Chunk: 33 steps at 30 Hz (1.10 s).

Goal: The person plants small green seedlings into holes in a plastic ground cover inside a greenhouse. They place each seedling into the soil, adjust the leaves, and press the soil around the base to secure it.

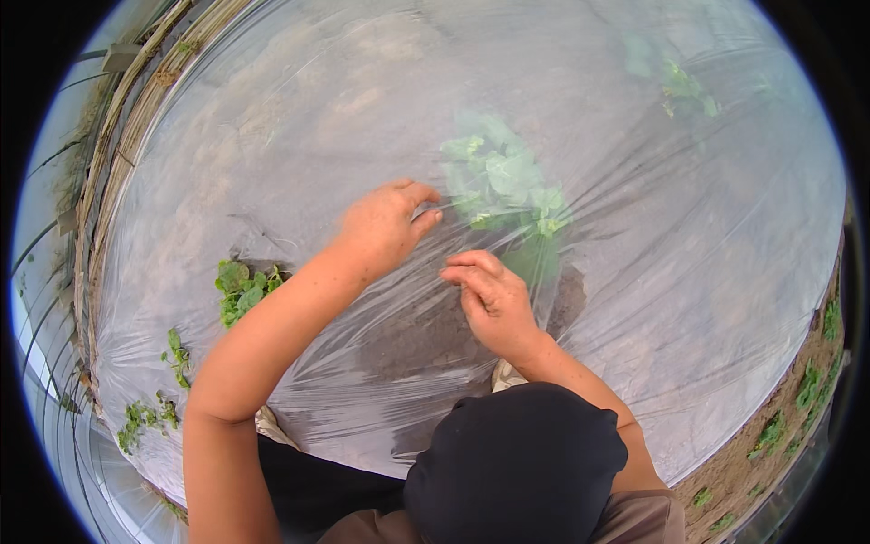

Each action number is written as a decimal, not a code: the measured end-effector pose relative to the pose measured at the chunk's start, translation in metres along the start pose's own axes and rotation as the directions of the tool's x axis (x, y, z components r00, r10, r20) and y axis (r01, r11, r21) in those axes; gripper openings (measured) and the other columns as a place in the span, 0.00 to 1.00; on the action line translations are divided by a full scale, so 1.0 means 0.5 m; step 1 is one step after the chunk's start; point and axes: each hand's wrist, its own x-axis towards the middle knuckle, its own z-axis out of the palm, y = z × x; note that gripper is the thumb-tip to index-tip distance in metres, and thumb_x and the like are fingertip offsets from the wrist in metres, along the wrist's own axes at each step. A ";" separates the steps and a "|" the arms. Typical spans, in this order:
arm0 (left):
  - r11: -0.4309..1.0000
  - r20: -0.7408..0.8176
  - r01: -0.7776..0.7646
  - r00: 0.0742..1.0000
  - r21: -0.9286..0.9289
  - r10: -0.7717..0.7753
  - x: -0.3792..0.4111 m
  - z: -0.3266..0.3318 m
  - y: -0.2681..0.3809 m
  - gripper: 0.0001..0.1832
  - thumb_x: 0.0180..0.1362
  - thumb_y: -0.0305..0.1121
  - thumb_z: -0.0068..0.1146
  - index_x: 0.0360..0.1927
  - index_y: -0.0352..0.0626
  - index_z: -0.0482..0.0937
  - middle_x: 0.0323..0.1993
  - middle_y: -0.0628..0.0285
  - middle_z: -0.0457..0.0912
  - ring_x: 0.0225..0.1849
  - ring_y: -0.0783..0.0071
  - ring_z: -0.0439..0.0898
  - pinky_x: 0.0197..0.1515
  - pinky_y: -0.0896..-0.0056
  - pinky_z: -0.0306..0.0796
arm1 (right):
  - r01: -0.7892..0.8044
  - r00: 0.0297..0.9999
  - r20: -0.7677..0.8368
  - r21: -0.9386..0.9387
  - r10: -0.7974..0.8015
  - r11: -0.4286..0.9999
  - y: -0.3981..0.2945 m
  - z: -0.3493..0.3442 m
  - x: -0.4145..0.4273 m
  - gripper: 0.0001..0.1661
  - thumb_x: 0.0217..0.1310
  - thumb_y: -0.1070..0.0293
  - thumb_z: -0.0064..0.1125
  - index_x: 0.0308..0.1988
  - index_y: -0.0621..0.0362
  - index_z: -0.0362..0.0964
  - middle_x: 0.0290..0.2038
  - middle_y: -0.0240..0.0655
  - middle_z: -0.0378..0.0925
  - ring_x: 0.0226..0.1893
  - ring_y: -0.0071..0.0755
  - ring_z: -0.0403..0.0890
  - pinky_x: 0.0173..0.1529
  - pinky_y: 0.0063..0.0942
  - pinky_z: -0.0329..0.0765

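Clear plastic film (326, 143) is spread over the soil and lies in stretched folds around both hands. My left hand (391, 221) is over the film, thumb and fingers curved towards each other, beside a leafy green plant (506, 173) that shows through the film. Below and to its right, my right hand (493, 299) has bent fingers at the same folds. Whether either hand pinches the film cannot be told. Dark bare soil (421, 333) shows beneath the film between my arms.
Uncovered green plants (245, 292) stand left of my left forearm, with smaller ones (136, 421) farther down. More leaves (683, 88) show under film at upper right. A bundle of dry stalks (102, 183) and curved greenhouse ribs edge the left side. Soil with weeds (771, 435) borders the right.
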 end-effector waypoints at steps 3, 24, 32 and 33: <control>0.995 -0.123 -0.042 0.991 0.096 0.054 0.100 0.060 0.105 0.27 0.54 0.48 0.63 0.54 0.45 0.74 0.51 0.55 0.77 0.51 0.59 0.77 0.49 0.60 0.73 | -0.037 0.965 -0.263 -0.103 0.009 0.994 0.066 -0.128 0.015 0.23 0.47 0.88 0.48 0.43 0.58 0.77 0.43 0.36 0.77 0.35 0.39 0.79 0.38 0.28 0.76; 0.876 0.182 -0.097 0.983 0.472 0.011 0.148 -0.071 0.066 0.06 0.56 0.34 0.57 0.32 0.44 0.80 0.32 0.61 0.82 0.34 0.60 0.81 0.36 0.60 0.74 | 0.579 0.760 0.648 -0.633 -0.058 0.514 0.192 -0.241 0.234 0.09 0.46 0.74 0.57 0.30 0.50 0.80 0.38 0.32 0.72 0.44 0.35 0.72 0.49 0.32 0.69; 0.923 0.186 -0.219 0.968 0.316 0.166 0.135 -0.018 0.041 0.06 0.57 0.34 0.56 0.36 0.46 0.80 0.35 0.62 0.82 0.36 0.60 0.81 0.38 0.60 0.74 | 0.771 0.549 0.816 -0.578 0.179 0.268 0.090 -0.243 0.274 0.06 0.47 0.70 0.59 0.29 0.46 0.80 0.39 0.29 0.74 0.47 0.31 0.72 0.49 0.30 0.69; 0.938 0.165 -0.226 0.968 0.263 0.187 0.141 -0.001 0.040 0.06 0.58 0.34 0.56 0.36 0.46 0.80 0.35 0.62 0.81 0.36 0.60 0.81 0.38 0.60 0.74 | 0.783 0.519 0.827 -0.562 0.217 0.267 0.067 -0.247 0.281 0.06 0.48 0.70 0.60 0.29 0.45 0.81 0.40 0.27 0.74 0.48 0.31 0.72 0.50 0.30 0.69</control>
